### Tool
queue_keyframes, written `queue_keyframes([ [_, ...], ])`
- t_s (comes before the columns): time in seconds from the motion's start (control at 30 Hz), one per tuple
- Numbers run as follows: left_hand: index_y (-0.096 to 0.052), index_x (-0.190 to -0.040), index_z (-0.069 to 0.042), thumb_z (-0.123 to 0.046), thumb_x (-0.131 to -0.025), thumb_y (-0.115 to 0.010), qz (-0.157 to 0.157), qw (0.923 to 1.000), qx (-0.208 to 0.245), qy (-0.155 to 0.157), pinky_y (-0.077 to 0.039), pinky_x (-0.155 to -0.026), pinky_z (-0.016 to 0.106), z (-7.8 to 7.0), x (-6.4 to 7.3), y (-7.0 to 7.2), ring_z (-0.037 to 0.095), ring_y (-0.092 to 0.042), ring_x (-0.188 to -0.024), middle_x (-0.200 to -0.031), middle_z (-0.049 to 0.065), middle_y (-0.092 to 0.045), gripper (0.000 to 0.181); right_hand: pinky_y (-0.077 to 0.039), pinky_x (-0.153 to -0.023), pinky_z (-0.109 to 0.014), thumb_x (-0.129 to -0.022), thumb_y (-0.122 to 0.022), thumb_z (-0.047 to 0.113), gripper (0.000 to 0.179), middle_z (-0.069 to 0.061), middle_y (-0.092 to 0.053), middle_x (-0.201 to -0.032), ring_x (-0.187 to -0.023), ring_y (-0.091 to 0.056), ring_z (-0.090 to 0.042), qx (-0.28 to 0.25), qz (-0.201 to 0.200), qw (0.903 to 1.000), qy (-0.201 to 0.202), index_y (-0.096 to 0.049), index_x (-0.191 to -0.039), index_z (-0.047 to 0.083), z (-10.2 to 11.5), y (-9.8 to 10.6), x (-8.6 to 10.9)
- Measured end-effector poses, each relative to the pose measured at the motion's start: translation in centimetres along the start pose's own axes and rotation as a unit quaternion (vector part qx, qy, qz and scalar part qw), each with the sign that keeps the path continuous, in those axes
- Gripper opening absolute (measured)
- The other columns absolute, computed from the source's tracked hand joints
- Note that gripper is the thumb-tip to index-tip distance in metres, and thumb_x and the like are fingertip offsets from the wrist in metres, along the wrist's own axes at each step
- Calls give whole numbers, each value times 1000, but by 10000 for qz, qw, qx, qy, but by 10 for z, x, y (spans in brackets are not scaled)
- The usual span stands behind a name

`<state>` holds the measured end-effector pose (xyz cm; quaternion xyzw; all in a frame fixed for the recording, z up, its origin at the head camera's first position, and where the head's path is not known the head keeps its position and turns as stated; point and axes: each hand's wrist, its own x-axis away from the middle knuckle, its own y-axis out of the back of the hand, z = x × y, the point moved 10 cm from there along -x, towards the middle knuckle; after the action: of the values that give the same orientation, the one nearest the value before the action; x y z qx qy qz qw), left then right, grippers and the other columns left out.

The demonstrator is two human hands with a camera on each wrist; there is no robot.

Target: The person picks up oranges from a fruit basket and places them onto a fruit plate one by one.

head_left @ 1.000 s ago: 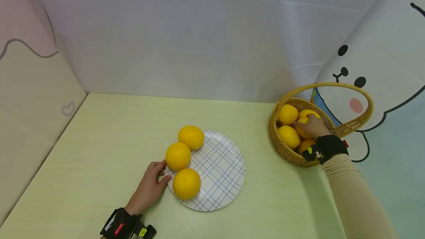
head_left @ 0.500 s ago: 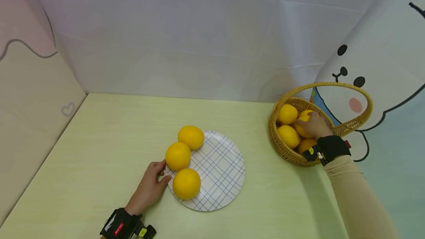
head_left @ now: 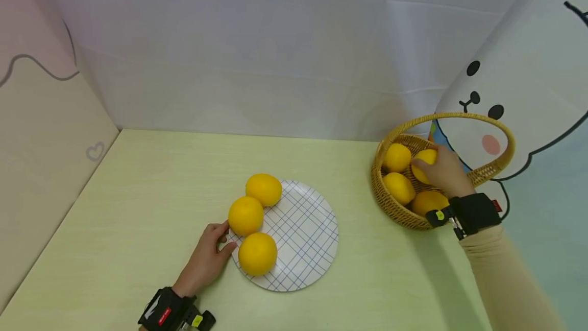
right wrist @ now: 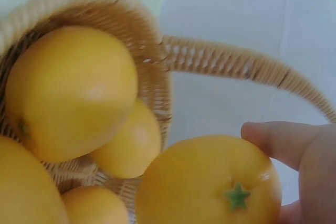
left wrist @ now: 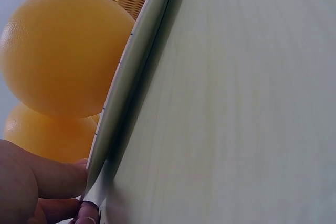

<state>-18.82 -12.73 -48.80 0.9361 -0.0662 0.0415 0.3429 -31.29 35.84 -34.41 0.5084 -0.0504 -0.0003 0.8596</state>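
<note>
While the left hand [head_left: 206, 257] pinches the left rim of a checked plate [head_left: 305, 234] between thumb and fingers, the right hand [head_left: 449, 171] grips one orange [right wrist: 199, 182], fingers spread only as wide as the fruit, at the mouth of a wicker basket [head_left: 383, 201]; other oranges [head_left: 398, 188] lie inside; three oranges [head_left: 245, 216] line the plate's left side on the bench [head_left: 161, 183].

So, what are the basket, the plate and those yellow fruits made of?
The basket looks like matte wicker or rattan: its strands are woven. The plate seems hard and smooth, with an even edge; ceramic or melamine, I can't tell. The yellow fruits might be plastic or foam imitations: smooth, softly shiny skins, one with a neat green star; real citrus isn't ruled out.
</note>
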Motion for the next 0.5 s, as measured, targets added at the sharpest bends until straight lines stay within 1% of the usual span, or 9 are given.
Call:
queue_keyframes([
  [0.03,-36,-146,5,-13,-94,-58,-1,10000,9,-7,-37,-70,31,0,0,0,21,-40,-90,-106,11,-42,59,-43,-72,-47,-95,-47,47,87,-39,-42,-120,-93,-46,-42,6,-47,10000,71,-18,-144,-18,4,2,2],
  [0.07,-36,-146,4,-13,-94,-58,-2,10000,16,-15,-37,-70,31,1,0,0,20,-40,-90,-106,11,-42,59,-42,-72,-48,-95,-47,47,87,-40,-42,-121,-93,-46,-42,25,-101,9998,180,-18,-144,-19,10,4,5],
  [0.13,-36,-146,4,-13,-93,-58,-2,10000,40,-23,-37,-70,31,1,-1,-1,20,-40,-90,-106,11,-42,59,-43,-76,-52,-95,-47,47,87,-41,-41,-125,-98,-47,-46,46,-170,9992,369,-18,-144,-19,22,6,11],
  [0.2,-36,-146,4,-13,-94,-58,-1,10000,52,-39,-37,-70,31,1,-1,-1,20,-40,-89,-106,11,-42,59,-40,-85,-59,-94,-49,46,87,-43,-38,-130,-107,-44,-51,83,-190,9983,543,-19,-144,-18,35,6,16],
  [0.27,-36,-146,4,-13,-93,-58,-6,10000,57,-45,-37,-70,31,0,-1,-1,20,-40,-89,-106,11,-41,59,-33,-93,-63,-94,-50,45,87,-44,-30,-137,-117,-37,-54,96,-190,9972,715,-19,-144,-19,48,5,23],
  [0.3,-36,-146,4,-13,-93,-58,-5,10000,56,-48,-37,-70,31,0,-1,-1,20,-40,-89,-106,11,-41,59,-31,-95,-64,-94,-51,44,86,-44,-30,-137,-120,-34,-56,113,-196,9966,789,-21,-143,-19,54,5,26],
  [0.5,-36,-146,5,-13,-93,-58,-14,10000,13,-62,-37,-70,31,1,0,-1,20,-40,-89,-105,11,-41,59,-35,-88,-58,-94,-55,36,75,-39,-39,-129,-108,-40,-47,-59,-227,9916,1274,-30,-138,-18,89,-1,42],
])
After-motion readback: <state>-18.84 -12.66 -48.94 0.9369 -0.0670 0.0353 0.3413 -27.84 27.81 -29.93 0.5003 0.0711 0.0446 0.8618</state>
